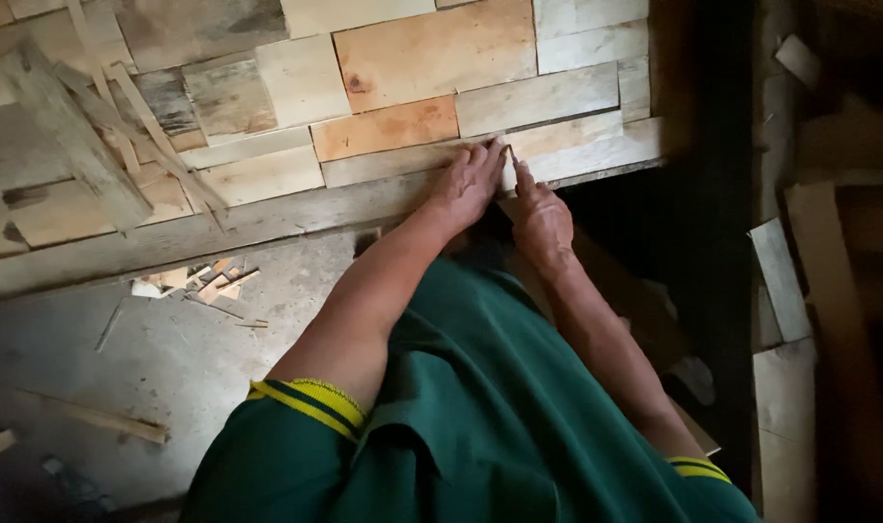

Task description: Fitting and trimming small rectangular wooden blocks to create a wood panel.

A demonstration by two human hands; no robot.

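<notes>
The head view looked down past a green shirt (480, 416) with yellow-striped sleeve cuffs to two bare arms reaching toward the upper middle of the frame. The left hand (472, 182) lay palm down, fingers stretched flat and close together, on the edge of a patchwork panel of wooden boards (403, 87) that filled the upper left and centre. The right hand (540, 218) sat just beside it, touching or nearly touching, with its forefinger pointing up along a small pale wood piece (508, 174) held between the two hands at the panel's lower edge; whether the right fingers were clamped on that piece could not be told, as the grip was hidden. Below the panel ran a long grey plank (170, 242), and under it a dusty concrete floor (170, 358) carried scattered wood scraps (204, 283) in the left middle of the frame. Loose strips of wood (122, 116) leaned across the boards at the upper left. Pale offcuts (778, 281) lay at the right edge, beside a dark gap.
</notes>
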